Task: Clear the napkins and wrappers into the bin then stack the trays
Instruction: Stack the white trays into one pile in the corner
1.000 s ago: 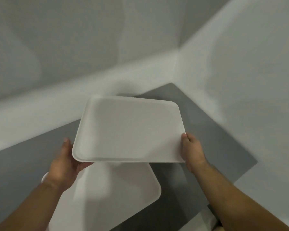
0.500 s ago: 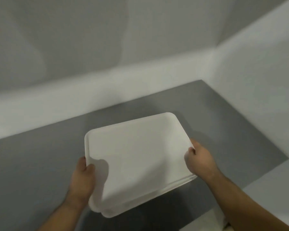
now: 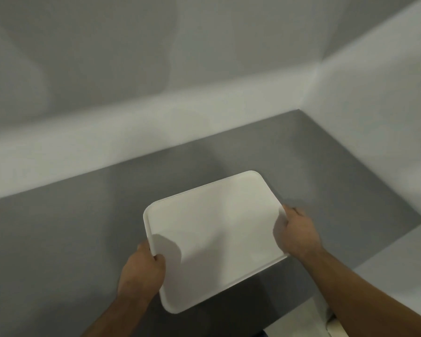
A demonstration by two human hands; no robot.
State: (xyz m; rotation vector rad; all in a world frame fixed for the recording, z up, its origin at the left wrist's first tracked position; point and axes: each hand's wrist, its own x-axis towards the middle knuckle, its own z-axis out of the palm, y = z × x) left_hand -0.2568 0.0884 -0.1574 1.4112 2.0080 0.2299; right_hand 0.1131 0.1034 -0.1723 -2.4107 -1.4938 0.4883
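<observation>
A white tray (image 3: pixel 214 237) lies on the grey table (image 3: pixel 58 251), turned a little so its long side runs from lower left to upper right. It covers the second white tray, which no longer shows apart from it. My left hand (image 3: pixel 141 271) grips the tray's left edge, thumb on top. My right hand (image 3: pixel 295 233) grips its right edge, fingers curled over the rim. No napkins, wrappers or bin are in view.
The grey table sits in a corner, with a white wall (image 3: pixel 156 57) behind it and another white wall (image 3: pixel 374 117) to the right. The table's near right edge (image 3: pixel 350 268) gives way to a pale floor.
One second ago I held the top tray in the air above the other tray. I have since lowered it onto that tray, and both hands still hold the edges.
</observation>
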